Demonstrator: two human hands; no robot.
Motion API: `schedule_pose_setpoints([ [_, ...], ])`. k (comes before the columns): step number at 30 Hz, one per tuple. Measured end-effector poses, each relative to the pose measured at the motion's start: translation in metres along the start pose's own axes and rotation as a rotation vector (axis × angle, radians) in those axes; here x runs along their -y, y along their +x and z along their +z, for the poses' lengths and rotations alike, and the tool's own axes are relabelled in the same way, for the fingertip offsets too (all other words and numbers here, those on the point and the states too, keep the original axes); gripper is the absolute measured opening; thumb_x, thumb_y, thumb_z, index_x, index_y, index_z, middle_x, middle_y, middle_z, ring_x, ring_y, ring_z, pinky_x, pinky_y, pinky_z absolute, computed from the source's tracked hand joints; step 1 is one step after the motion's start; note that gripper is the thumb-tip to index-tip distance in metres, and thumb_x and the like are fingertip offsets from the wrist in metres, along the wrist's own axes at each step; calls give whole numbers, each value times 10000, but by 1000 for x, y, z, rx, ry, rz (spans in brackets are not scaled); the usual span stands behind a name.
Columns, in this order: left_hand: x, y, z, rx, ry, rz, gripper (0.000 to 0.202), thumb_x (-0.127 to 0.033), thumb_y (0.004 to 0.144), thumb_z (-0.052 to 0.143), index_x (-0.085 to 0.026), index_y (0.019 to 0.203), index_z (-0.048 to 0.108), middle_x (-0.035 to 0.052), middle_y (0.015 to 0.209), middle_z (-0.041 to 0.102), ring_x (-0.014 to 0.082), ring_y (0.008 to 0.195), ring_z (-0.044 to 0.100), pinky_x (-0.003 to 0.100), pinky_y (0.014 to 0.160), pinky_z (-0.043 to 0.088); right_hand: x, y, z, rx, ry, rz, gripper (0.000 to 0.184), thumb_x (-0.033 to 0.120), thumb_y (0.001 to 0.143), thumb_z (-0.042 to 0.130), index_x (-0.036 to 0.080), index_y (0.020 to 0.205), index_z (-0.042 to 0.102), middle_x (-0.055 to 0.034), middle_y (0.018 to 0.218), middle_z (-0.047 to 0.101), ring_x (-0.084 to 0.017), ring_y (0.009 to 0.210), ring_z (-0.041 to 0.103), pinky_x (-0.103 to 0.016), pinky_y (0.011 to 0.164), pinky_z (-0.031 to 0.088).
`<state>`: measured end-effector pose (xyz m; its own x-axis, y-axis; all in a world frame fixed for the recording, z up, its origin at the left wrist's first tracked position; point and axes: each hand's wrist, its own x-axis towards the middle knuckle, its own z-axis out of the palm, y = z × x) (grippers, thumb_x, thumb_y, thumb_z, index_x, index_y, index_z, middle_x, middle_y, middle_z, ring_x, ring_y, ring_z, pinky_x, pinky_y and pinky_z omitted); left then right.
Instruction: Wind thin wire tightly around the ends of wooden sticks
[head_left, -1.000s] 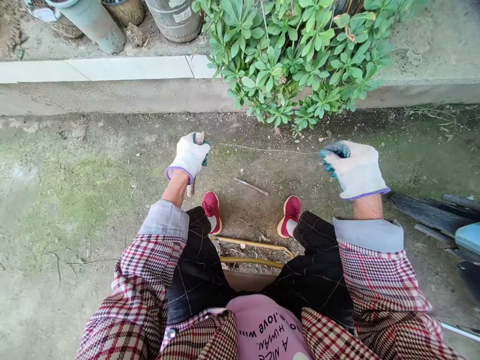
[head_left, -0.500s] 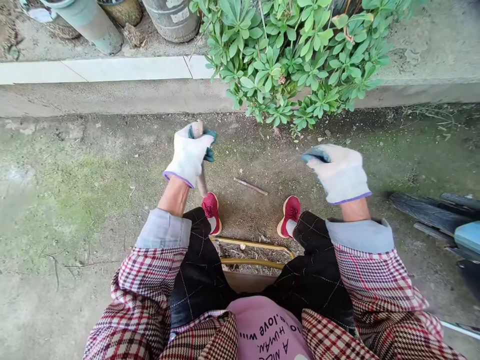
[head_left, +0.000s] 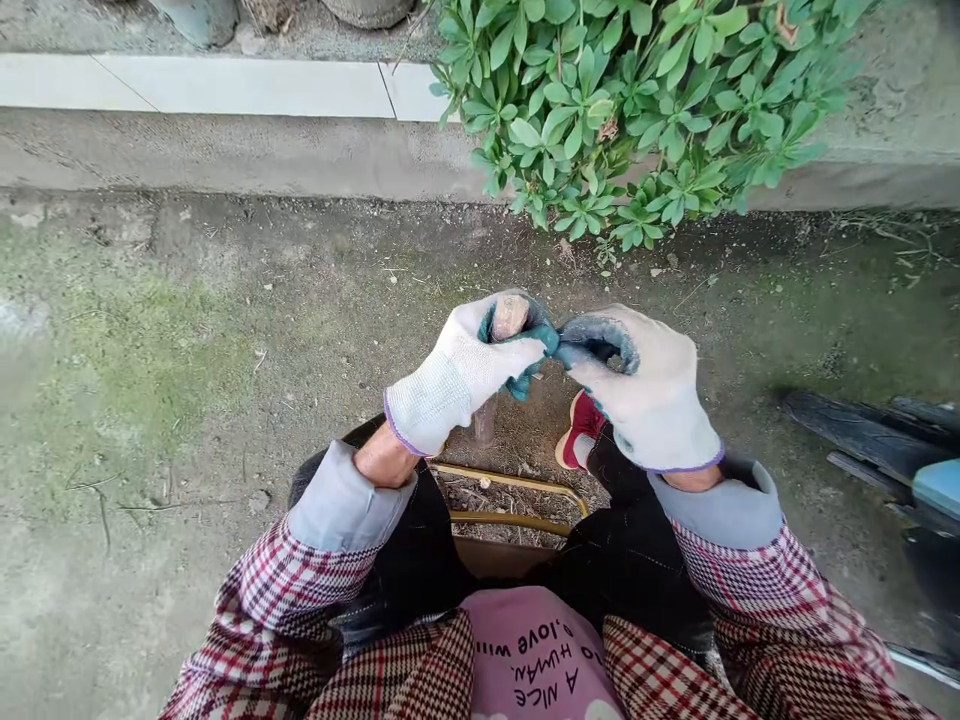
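Observation:
Both my hands wear white knit gloves with blue-green palms. My left hand (head_left: pixel 457 375) is wrapped round a short wooden stick (head_left: pixel 509 316), held upright, its cut end showing above the fist and its lower part (head_left: pixel 484 425) below. My right hand (head_left: pixel 643 385) is curled closed right beside it, fingertips touching the left glove at the stick's top. What the right fingers pinch is hidden. Both hands hover over my knees, above one red shoe (head_left: pixel 576 428).
A leafy green plant (head_left: pixel 630 110) hangs over a concrete kerb (head_left: pixel 225 150) ahead. Bare, mossy ground (head_left: pixel 150 350) spreads to the left. A yellow metal stool frame (head_left: pixel 510 500) shows between my legs. Dark vehicle parts (head_left: pixel 885 440) lie at the right.
My hands were spread wide apart with a thin wire stretched between them; now they have come together at the stick's top. The view has tilted down.

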<state>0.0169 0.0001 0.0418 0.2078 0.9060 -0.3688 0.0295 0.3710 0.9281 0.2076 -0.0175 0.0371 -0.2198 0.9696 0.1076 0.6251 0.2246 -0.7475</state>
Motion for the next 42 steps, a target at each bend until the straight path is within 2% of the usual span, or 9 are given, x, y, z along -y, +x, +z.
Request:
schedule_pose_setpoints([
  [7,0,-4,2,3,-76,-4,68,-181,743,691,-196,772,632,-30,651,606,84,497,544,200,455,491,9,-3,-4,-14,-18,49,216,155,862,679,280,994,794,-8,1048,810,-268,968,760,-435,901,575],
  [14,-3,-4,3,17,26,-24,100,-146,762,689,-200,718,618,-44,601,573,91,455,520,232,442,482,8,-8,-10,-29,-174,10,145,228,903,703,303,979,801,-49,1014,810,-317,916,766,-474,812,598],
  [19,-3,-8,0,23,37,-19,85,-162,768,691,-197,724,628,-43,598,575,94,456,524,228,436,464,9,-7,-12,4,16,106,166,228,884,729,321,996,809,-14,1024,817,-298,956,768,-495,919,615],
  [23,-2,-9,-2,11,60,16,85,-172,744,707,-194,711,631,-41,595,575,85,461,508,208,414,425,7,-5,-13,39,71,175,149,240,872,720,320,965,805,5,967,815,-276,922,772,-463,897,625],
  [31,-2,-13,4,-9,-14,-41,84,-189,744,698,-203,720,618,-33,607,583,110,477,537,249,433,483,15,-12,-14,-37,-274,-20,104,254,931,687,287,989,766,-76,1008,791,-331,898,755,-482,761,586],
  [35,1,-14,5,-45,-2,-46,76,-198,758,701,-208,742,627,-38,610,578,108,481,542,247,436,480,13,-12,-8,-31,-325,-78,121,229,937,678,301,1009,744,-75,1016,788,-315,895,750,-456,734,594],
  [38,0,-16,6,-55,11,-21,94,-195,762,706,-208,736,616,-38,616,576,103,485,543,241,440,472,12,-10,-9,-52,-223,-16,67,261,919,724,301,966,749,-70,992,783,-317,923,749,-461,775,601],
  [40,-3,-18,7,-58,-6,-13,77,-192,764,695,-207,745,622,-36,627,581,101,483,539,240,437,471,11,-8,-13,-134,13,76,48,267,896,771,305,922,755,-43,935,774,-285,879,743,-447,780,602],
  [42,-5,-20,6,-59,-12,-13,59,-197,765,689,-208,755,631,-36,629,581,96,469,528,238,427,466,9,-4,-17,-243,309,171,75,237,887,771,304,865,749,-10,827,734,-222,716,696,-399,673,588],
])
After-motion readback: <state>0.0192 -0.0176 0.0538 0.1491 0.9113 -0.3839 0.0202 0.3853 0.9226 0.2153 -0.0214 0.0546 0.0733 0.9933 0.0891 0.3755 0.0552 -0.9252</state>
